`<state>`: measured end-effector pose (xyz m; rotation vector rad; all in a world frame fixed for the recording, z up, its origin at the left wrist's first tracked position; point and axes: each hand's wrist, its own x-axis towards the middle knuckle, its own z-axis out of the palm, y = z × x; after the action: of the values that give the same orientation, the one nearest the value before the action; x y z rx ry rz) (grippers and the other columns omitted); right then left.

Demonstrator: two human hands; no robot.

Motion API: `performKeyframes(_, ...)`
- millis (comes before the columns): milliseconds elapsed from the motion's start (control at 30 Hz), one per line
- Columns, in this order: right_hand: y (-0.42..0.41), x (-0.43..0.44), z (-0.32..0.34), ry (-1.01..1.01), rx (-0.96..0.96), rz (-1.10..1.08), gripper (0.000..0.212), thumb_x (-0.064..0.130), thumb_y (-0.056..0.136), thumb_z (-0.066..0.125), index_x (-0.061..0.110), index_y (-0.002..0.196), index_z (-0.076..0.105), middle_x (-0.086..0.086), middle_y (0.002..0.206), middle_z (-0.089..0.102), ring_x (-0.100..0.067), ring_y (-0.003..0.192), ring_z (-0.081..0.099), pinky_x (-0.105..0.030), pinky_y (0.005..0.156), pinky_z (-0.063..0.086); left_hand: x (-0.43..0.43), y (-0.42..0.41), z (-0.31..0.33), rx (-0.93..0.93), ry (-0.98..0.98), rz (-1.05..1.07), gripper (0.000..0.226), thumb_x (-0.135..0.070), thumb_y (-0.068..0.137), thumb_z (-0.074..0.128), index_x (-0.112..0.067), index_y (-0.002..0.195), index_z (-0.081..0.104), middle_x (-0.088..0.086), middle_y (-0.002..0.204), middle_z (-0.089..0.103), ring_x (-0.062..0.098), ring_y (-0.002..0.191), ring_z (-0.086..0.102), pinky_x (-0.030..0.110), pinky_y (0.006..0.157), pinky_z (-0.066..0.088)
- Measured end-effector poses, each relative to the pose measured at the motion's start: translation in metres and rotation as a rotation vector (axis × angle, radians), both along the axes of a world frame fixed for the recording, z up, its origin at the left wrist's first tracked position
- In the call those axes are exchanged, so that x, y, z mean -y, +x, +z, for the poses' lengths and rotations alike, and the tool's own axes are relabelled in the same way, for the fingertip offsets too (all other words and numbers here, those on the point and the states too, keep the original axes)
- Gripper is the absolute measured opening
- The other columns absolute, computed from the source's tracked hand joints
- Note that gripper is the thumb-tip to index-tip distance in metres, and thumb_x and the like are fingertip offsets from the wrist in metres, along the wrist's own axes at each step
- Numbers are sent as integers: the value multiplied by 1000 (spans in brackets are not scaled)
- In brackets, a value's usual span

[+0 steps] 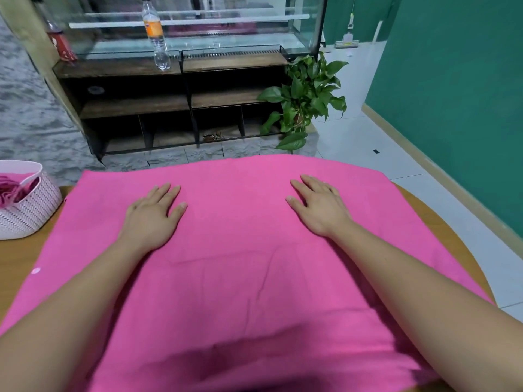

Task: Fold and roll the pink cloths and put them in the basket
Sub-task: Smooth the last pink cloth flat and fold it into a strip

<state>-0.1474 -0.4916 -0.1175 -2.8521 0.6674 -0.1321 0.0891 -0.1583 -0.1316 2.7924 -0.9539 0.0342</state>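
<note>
A large pink cloth [235,264] lies spread flat over the round wooden table [17,264], with a few soft creases near its middle. My left hand [154,215] rests palm down on the cloth, left of centre, fingers straight. My right hand [319,206] lies flat on it too, right of centre. At the table's left edge stands a white woven basket [31,213] with rolled pink cloth [11,189] inside.
Beyond the table stands a dark wooden shelf unit [175,106] with a glass case on top and two bottles [155,32]. A green potted plant [305,100] sits at its right. A green wall [452,80] runs along the right, above white floor tiles.
</note>
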Motion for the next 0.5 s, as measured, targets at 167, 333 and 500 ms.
performKeyframes(167, -7, -5, 7, 5, 37, -25, 60, 55, 110, 32, 23, 160, 40, -7, 169, 35, -26, 156, 28, -45, 127, 20, 8, -14, 4, -9, -20, -20, 71, -69, 104, 23, -30, 161, 38, -1, 171, 30, 21, 160, 22, 52, 127, 23)
performKeyframes(333, -58, 5, 17, 42, 111, -64, 49, 46, 105, 52, 21, 147, 56, -8, 151, 53, -33, 140, 47, -49, 117, 37, 38, -76, 11, -29, -50, -223, 73, -70, 99, 25, -31, 157, 44, -2, 169, 34, 19, 158, 26, 50, 123, 28)
performKeyframes(500, -146, 36, 18, 34, 152, -204, 41, 38, 96, 62, 20, 133, 66, -7, 130, 58, -33, 121, 55, -49, 107, 45, 87, -149, 14, -68, -47, -436, 77, -72, 97, 20, -31, 159, 41, -4, 170, 31, 16, 159, 22, 46, 126, 26)
